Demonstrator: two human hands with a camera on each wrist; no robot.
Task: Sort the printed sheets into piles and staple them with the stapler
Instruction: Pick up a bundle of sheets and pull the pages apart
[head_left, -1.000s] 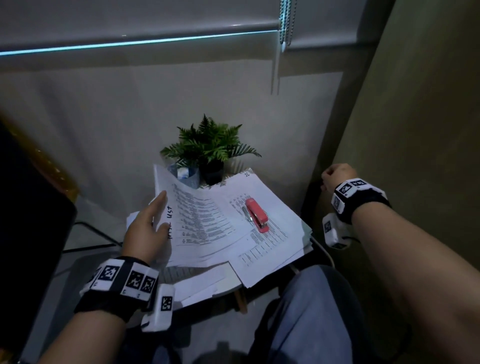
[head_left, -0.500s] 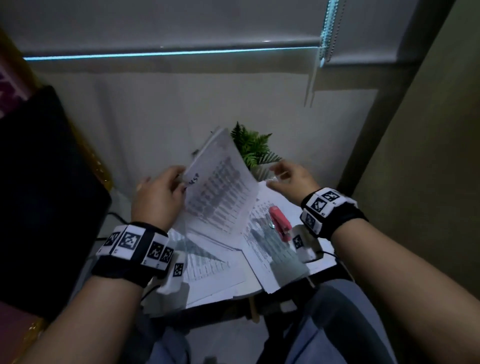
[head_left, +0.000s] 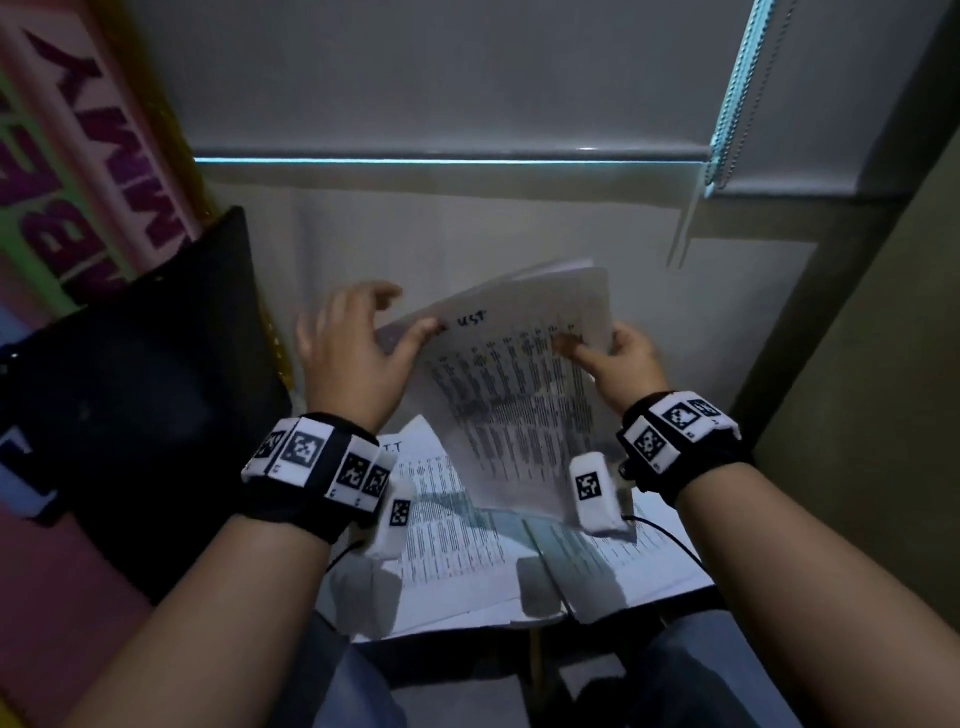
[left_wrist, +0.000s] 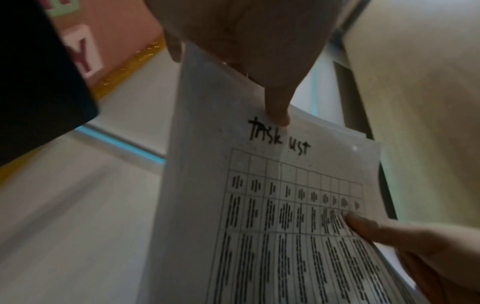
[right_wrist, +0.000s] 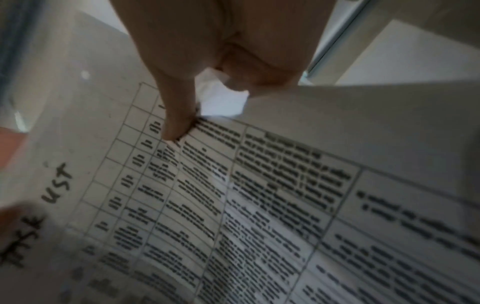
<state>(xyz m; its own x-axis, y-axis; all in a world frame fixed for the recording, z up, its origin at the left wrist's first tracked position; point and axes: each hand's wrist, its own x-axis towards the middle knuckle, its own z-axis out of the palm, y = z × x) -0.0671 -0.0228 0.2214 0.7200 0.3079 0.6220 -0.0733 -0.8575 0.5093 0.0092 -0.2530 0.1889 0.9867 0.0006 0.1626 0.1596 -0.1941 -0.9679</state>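
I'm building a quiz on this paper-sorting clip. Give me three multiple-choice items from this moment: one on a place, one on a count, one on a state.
1. Where is the handwritten heading on the lifted sheets?
A. at their top, above the printed table
B. at their bottom edge
C. on their back

2. How many hands hold the lifted sheets?
A. none
B. one
C. two

3. How are the lifted sheets?
A. flat on the table
B. raised above the papers on the table
C. rolled into a tube

Answers:
1 A: the heading sits above the table grid on the lifted sheets.
2 C: the left hand pinches one top corner, the right hand the other side.
3 B: other papers lie below them on the table.
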